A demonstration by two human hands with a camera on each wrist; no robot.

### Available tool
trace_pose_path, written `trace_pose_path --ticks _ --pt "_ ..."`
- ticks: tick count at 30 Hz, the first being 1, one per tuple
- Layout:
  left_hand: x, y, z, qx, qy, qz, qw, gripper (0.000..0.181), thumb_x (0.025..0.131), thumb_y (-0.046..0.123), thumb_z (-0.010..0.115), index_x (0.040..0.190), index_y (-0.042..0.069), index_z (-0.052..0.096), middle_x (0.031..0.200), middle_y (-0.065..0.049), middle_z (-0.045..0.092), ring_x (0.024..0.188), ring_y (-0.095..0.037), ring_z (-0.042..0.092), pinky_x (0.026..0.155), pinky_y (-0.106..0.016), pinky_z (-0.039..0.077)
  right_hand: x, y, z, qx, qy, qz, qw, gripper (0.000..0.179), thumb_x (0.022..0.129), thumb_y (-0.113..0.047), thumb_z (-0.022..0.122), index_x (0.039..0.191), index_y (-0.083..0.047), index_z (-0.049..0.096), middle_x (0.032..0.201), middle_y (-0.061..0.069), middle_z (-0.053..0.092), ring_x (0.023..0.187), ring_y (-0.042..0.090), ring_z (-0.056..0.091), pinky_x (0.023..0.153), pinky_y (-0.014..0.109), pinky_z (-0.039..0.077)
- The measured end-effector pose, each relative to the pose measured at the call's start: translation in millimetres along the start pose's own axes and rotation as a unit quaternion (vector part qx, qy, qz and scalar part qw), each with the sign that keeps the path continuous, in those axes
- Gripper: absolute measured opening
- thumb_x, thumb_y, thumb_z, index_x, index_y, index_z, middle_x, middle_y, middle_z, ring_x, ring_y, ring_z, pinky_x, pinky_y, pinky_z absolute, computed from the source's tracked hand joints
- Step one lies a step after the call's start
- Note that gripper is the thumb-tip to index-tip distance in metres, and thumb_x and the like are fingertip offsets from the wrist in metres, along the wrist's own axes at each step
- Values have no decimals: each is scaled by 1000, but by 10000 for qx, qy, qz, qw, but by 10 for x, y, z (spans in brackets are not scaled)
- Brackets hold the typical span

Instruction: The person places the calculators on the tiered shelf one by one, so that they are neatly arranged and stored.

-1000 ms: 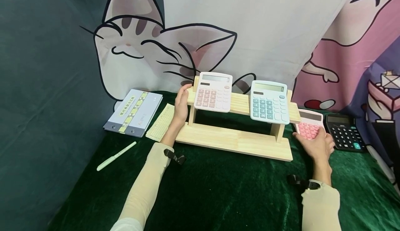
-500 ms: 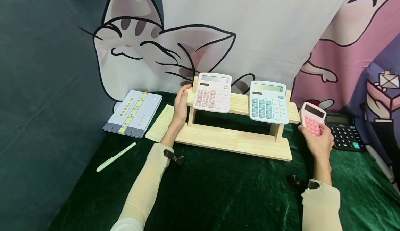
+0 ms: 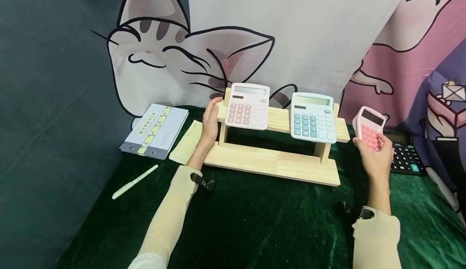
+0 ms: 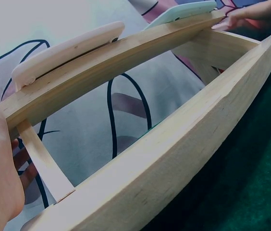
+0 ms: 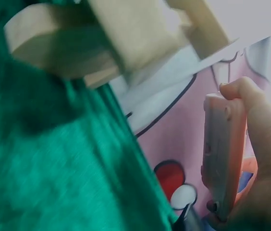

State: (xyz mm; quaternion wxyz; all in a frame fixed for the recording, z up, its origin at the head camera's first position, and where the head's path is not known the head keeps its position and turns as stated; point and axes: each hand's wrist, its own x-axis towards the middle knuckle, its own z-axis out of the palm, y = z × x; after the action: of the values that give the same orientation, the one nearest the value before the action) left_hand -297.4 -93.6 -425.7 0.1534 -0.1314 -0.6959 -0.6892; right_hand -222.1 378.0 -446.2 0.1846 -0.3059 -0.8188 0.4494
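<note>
My right hand (image 3: 377,160) grips a small pink calculator (image 3: 368,124), thumb on one side, and holds it raised and tilted off the right end of a two-tier wooden stand (image 3: 269,159). The right wrist view shows that calculator (image 5: 219,149) edge-on, clear of the cloth. At the stand's left end my left hand (image 3: 210,124) holds the upper shelf, with fingertips showing behind the post in the left wrist view. A white calculator with pinkish keys (image 3: 248,106) leans on the upper shelf at the left. Beside it leans a light blue calculator (image 3: 313,117).
A black calculator (image 3: 404,155) lies behind and right of my right hand. To the left are a grey-blue notebook (image 3: 156,131), a yellowish patterned sheet or pad (image 3: 187,143) and a pale green pen (image 3: 134,182). Green velvet cloth (image 3: 269,220) covers the table; printed curtains hang behind.
My right hand has lifted the pink calculator from the cloth beside the black one, raising and tilting it. The left hand and the stand have stayed put.
</note>
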Motion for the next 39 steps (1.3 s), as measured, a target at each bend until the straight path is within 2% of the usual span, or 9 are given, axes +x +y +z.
trace_pose_path --ticks 3,6,15,24,28,32,34,37,39 --pt "-1 5 -10 8 15 -9 10000 42 108 14 30 142 -5 46 146 -21 48 134 -25 45 117 -39 33 -35 -116 -31 183 117 -121 9997 79 81 -44 75 150 -32 38 142 -3 39 119 7 37 105 27 31" --pt "-11 4 -23 -3 39 -29 10000 42 108 15 30 142 -4 46 146 -21 48 132 -24 46 116 -38 33 -88 -234 -56 332 180 -334 9987 77 81 -42 76 149 -32 40 135 -10 39 113 0 36 101 23 31" --pt "-25 4 -48 -31 36 -89 9999 42 108 16 30 143 -4 45 147 -22 47 132 -24 46 116 -39 34 -333 -576 -135 792 199 -1145 9901 74 82 -29 77 146 -28 41 136 -10 39 111 3 41 89 18 36" --pt "-22 17 -34 -78 16 -96 9999 42 108 14 30 142 -5 45 146 -23 47 131 -24 45 116 -40 33 -608 -841 -149 635 11 -1733 9828 81 80 -27 79 148 -39 38 139 -10 37 115 4 37 93 21 33" --pt "-22 18 -18 -97 -27 -123 9999 42 108 15 29 143 -4 44 146 -22 47 131 -24 46 115 -40 34 -710 -900 -102 615 -15 -2224 9730 84 77 -24 82 149 -36 40 137 -10 39 114 2 36 90 21 32" --pt "-24 24 -6 -95 -50 -131 9999 42 109 15 29 143 -3 44 146 -21 47 131 -24 45 116 -40 34 -793 -943 -59 715 -132 -2858 9555 87 72 -17 84 148 -30 44 135 -13 40 114 0 34 90 21 31" --pt "-24 26 -5 -71 -63 -128 9999 42 109 16 29 143 -3 44 146 -21 47 132 -25 45 116 -41 33 -829 -961 -40 725 -212 -3130 9467 88 70 -13 84 148 -26 45 138 -8 42 117 0 33 93 22 31" --pt "-21 24 -11 -43 -71 -129 9999 42 109 16 29 143 -4 44 147 -21 46 133 -25 44 117 -41 33 -878 -987 -20 606 -389 -3312 9408 92 68 -11 85 149 -25 44 144 -1 41 121 -1 30 98 25 31" --pt "-21 21 -18 -41 -45 -133 9999 42 109 16 29 143 -4 44 147 -21 47 132 -25 45 116 -40 33 -906 -1007 0 496 -584 -3348 9392 94 69 -11 85 150 -26 42 149 3 38 123 1 28 102 32 32"
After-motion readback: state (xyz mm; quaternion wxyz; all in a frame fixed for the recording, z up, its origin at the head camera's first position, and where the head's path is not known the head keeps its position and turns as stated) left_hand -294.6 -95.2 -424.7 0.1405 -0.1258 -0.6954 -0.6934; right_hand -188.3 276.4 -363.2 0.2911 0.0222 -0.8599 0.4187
